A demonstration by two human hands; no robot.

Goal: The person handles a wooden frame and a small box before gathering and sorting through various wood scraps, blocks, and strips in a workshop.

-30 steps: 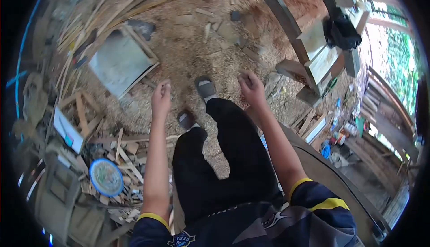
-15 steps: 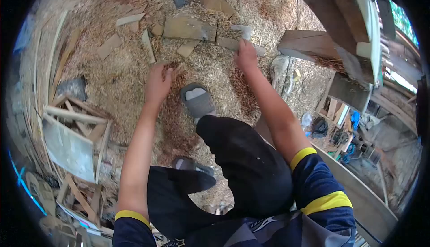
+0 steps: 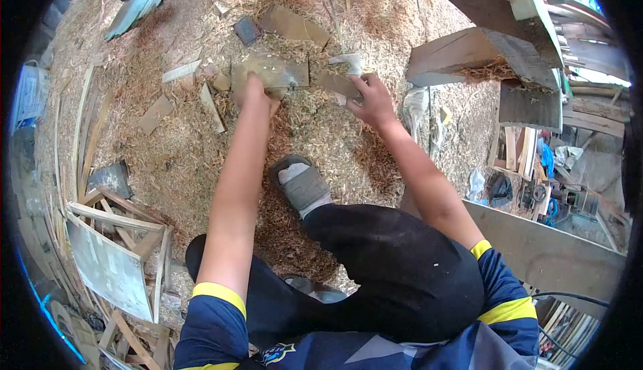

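Note:
My left hand (image 3: 250, 90) is over the left part of a flat wooden board (image 3: 284, 72) on the shavings. Motion blur and the hand itself hide its fingers. At the right, my right hand (image 3: 374, 102) has its thumb and bent fingers around the end of a short wooden piece (image 3: 337, 83). Just beyond those fingers lies a pale hammer head (image 3: 349, 60); its handle is hidden. Above the board are a longer plank piece (image 3: 295, 25) and a small dark block (image 3: 247, 31).
Wood shavings cover the ground. Wood offcuts (image 3: 157, 115) lie to the left, above a wooden frame (image 3: 114, 263). A heavy timber structure (image 3: 455, 55) stands at the upper right. My sandalled foot (image 3: 301, 183) is below the hands. A long board (image 3: 542, 249) lies at the lower right.
My left hand has moved forward from the shavings onto the board. My right hand has shifted from the hammer to the short wooden piece. The view has tilted a little.

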